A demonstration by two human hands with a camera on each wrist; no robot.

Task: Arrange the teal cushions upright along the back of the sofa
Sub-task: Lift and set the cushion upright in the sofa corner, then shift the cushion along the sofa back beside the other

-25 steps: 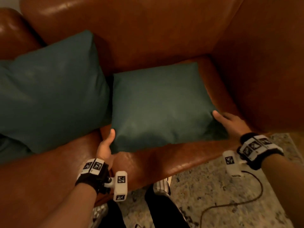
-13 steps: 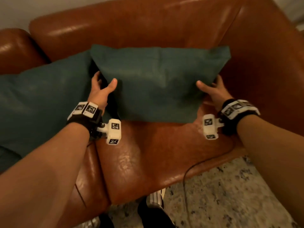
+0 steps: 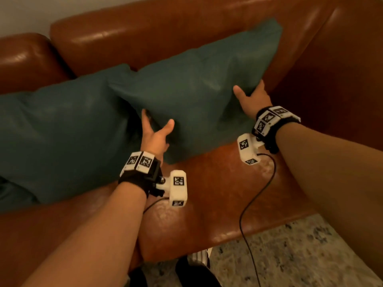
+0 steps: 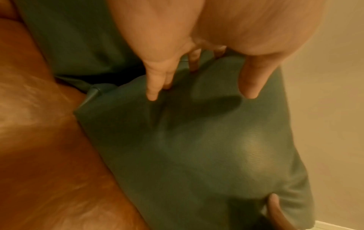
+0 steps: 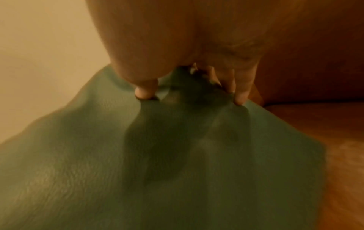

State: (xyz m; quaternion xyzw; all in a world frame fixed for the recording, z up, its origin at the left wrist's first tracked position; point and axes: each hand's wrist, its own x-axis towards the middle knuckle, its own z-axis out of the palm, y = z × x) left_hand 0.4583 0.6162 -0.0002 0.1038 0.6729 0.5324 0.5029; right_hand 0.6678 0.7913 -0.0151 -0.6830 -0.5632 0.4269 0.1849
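Note:
A teal cushion (image 3: 199,88) stands tilted against the brown leather sofa back (image 3: 165,32), its right top corner higher than its left. My left hand (image 3: 154,131) grips its lower left edge, thumb in front and fingers behind. My right hand (image 3: 251,96) grips its right edge the same way. In the left wrist view my left hand (image 4: 197,87) pinches the cushion (image 4: 197,147). My right hand (image 5: 189,93) bunches the fabric of the cushion (image 5: 138,155) in the right wrist view. A second teal cushion (image 3: 62,131) leans on the sofa back to the left, partly overlapped by the held one.
The sofa's right armrest (image 3: 342,79) rises close beside my right hand. The seat (image 3: 207,193) in front of the cushions is bare leather. Wrist camera cables (image 3: 244,224) trail over the seat edge onto a speckled rug (image 3: 290,255). My legs (image 3: 194,272) stand by the sofa front.
Both hands lifted the cushion from lying flat on the seat, stood it up and moved it back against the sofa back. It now tilts, right side higher.

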